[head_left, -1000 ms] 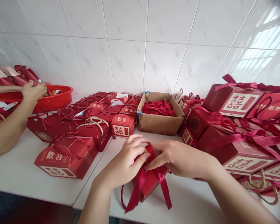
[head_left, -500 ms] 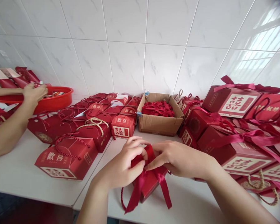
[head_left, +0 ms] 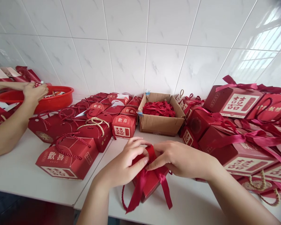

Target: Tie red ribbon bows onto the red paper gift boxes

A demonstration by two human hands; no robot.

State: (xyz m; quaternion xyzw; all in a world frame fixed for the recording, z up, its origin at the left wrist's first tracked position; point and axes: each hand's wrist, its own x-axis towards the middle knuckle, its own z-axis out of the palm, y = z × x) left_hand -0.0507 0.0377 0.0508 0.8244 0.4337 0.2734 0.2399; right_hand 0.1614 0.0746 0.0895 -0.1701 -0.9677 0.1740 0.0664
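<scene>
A small red gift box stands on the white table in front of me, with a red rope handle hanging at its near left side. Over its top runs a red ribbon, whose two loose tails drape down the near face. My left hand pinches the ribbon between thumb and fingers from the left. From the right, my right hand grips it too, thumb and index finger meeting the left hand at the knot area. The fingers hide most of the knot and the box's top.
An open cardboard box full of red ribbons stands behind my hands. Many red boxes fill the left side; ribboned boxes are stacked at right. At far left, a co-worker's hands are over a red basin.
Almost nothing differs. Both hands stay pinched on the ribbon at the box top, with only a slight shift of the fingers and of the view.
</scene>
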